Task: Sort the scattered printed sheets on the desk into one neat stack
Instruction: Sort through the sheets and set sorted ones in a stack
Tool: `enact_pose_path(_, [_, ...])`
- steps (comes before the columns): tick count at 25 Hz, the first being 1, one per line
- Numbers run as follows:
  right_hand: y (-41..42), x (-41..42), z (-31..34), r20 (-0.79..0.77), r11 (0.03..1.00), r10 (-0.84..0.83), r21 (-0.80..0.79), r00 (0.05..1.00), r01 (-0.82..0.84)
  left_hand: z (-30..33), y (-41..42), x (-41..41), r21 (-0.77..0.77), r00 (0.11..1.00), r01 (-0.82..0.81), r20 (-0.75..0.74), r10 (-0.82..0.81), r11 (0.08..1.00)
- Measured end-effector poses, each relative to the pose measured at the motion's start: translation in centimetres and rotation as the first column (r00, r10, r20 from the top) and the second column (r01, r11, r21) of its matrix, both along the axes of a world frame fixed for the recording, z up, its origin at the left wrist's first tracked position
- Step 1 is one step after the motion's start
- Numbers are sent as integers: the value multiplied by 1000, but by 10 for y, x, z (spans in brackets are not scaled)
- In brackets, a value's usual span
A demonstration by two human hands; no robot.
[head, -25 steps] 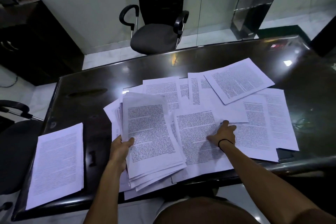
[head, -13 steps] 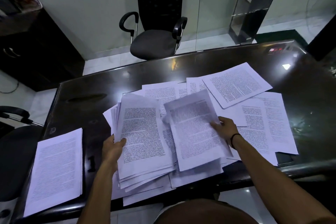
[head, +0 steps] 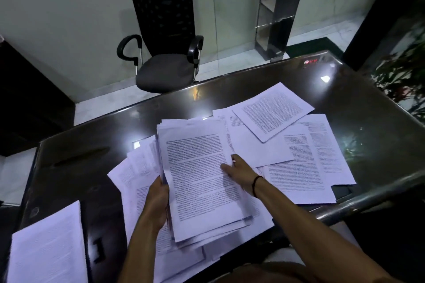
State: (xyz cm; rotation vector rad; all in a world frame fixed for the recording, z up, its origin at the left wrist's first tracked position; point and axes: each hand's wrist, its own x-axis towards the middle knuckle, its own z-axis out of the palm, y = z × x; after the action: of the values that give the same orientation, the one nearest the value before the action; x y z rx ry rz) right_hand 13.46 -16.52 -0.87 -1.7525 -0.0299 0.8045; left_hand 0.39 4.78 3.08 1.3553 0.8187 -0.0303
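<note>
I have 1 view only, from a wide-angle camera worn on the head. It looks forward and steeply down over the dark glossy glass-topped table (head: pixel 345 108), close enough that both forearms enter from my bottom edge. Further out it faces the black mesh-backed office chair (head: pixel 164 37) and the pale wall behind. Straight lines bow toward the frame edges.

White printed sheets (head: pixel 202 181) covered in dense black lines of text lie over the glossy dark brown desk (head: pixel 76 167). At the far side stands a black mesh-backed office chair (head: pixel 163 37) with a perforated pattern. A black band (head: pixel 255 185) circles the right wrist.
</note>
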Motion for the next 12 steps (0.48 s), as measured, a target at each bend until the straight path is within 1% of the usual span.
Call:
enact_pose_path(2, [-8, 5, -2, 3, 999, -17, -27, 1000, 18, 1, -15, 12, -68, 999, -51, 2, 52, 996])
enact_pose_path(4, [-18, 14, -3, 58, 999, -3, -54, 998, 6, 3, -25, 28, -155, 993, -117, -17, 115, 981])
enact_pose_path(5, [-23, 20, -1, 81, 998, 16, -58, 997, -11, -1, -29, 36, -141, 994, -112, -16, 111, 984])
enact_pose_path(8, [-43, 47, -16, 119, 998, 45, -56, 992, -38, -23, -48, 54, 72, 997, -64, -42, 67, 995])
enact_pose_path(9, [-50, 58, -21, 99, 998, 46, -34, 994, -43, -27, -56, 60, 104, 995, -70, -65, 77, 992])
enact_pose_path(10, [-56, 67, -24, 65, 999, 30, -20, 997, -29, -31, -62, 64, 114, 993, -79, -80, 88, 990])
enact_pose_path(12, [-70, 93, -29, -110, 996, -86, 0, 990, 87, -40, -74, 74, 115, 990, -115, -70, 124, 987])
